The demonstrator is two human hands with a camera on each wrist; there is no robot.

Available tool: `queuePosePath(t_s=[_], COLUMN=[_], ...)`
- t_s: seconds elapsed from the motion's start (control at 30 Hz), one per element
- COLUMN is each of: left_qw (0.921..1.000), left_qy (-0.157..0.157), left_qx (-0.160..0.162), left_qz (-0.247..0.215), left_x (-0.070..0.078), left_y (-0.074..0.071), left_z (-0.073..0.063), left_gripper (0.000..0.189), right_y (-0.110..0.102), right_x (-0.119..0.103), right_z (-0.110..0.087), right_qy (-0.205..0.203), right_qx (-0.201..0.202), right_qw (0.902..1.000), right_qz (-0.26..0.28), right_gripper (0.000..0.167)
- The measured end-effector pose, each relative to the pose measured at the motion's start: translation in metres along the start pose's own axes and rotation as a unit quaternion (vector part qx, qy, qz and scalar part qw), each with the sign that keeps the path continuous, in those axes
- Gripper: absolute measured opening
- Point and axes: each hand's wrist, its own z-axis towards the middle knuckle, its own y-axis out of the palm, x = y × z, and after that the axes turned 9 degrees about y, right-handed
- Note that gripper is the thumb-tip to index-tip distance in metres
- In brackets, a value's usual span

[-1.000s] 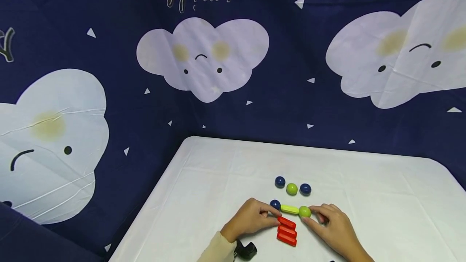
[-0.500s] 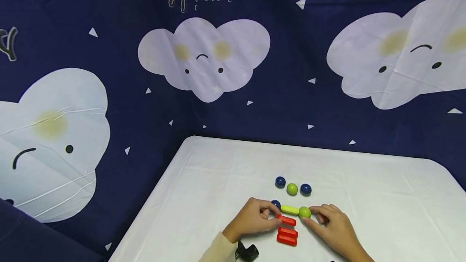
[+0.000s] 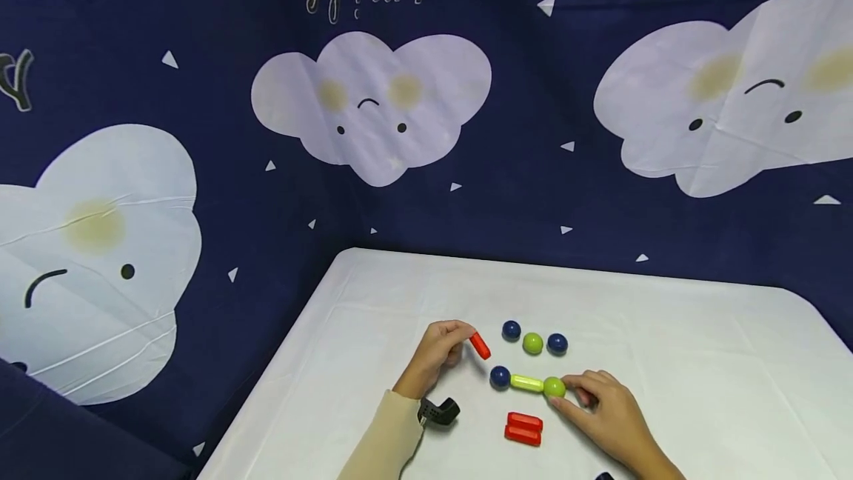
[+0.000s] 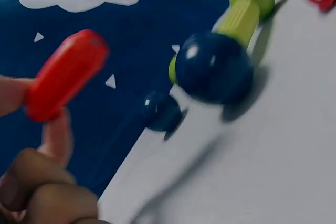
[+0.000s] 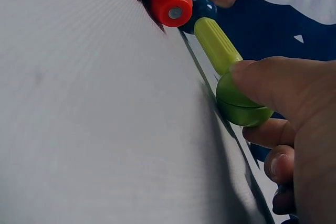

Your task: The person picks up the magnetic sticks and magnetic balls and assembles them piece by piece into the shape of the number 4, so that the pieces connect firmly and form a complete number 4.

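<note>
My left hand (image 3: 435, 354) pinches a red magnetic rod (image 3: 480, 345) by one end, raised over the table to the left of a dark blue ball (image 3: 500, 378). That ball is joined to a yellow-green rod (image 3: 527, 383), whose other end meets a green ball (image 3: 554, 387). Thumb and fingers of my right hand (image 3: 603, 413) pinch the green ball. In the right wrist view the thumb lies over the green ball (image 5: 239, 103). The left wrist view shows the red rod (image 4: 67, 74) between thumb and finger, slightly blurred.
Two red rods (image 3: 523, 429) lie side by side nearer me, with metal discs in their ends. Beyond the joined piece sit two blue balls (image 3: 511, 330) and a green ball (image 3: 532, 344) in a row. A white-covered table (image 3: 400, 295) meets a dark blue cloud-patterned cloth (image 3: 506, 213).
My left hand has pulled one red rod away from the other two and carried it up and left, past the blue ball. My right hand stays at the green ball.
</note>
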Motion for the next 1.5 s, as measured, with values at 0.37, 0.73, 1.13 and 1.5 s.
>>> queuePosePath(t_s=[0.37, 0.73, 1.13, 1.5], left_qw=[0.9691, 0.9462, 0.9354, 0.9367], left_qy=[-0.102, -0.083, -0.059, -0.042], left_qx=[-0.046, -0.017, -0.017, -0.018], left_qz=[0.220, 0.312, 0.348, 0.347], left_x=[0.007, 0.010, 0.004, 0.007], left_y=[0.006, 0.024, 0.034, 0.030], left_z=[0.023, 0.020, 0.020, 0.024], left_gripper=[0.023, 0.033, 0.031, 0.033], right_y=[0.005, 0.000, -0.001, -0.001], right_x=[0.002, 0.001, 0.001, 0.000], right_z=[-0.001, 0.000, -0.001, -0.002], right_qy=[-0.013, -0.010, -0.007, -0.005], right_qx=[-0.006, -0.007, -0.012, -0.034], right_qw=[0.9998, 0.9999, 0.9999, 0.9993], right_qz=[0.015, 0.003, 0.008, 0.019], right_gripper=[0.030, 0.031, 0.031, 0.029])
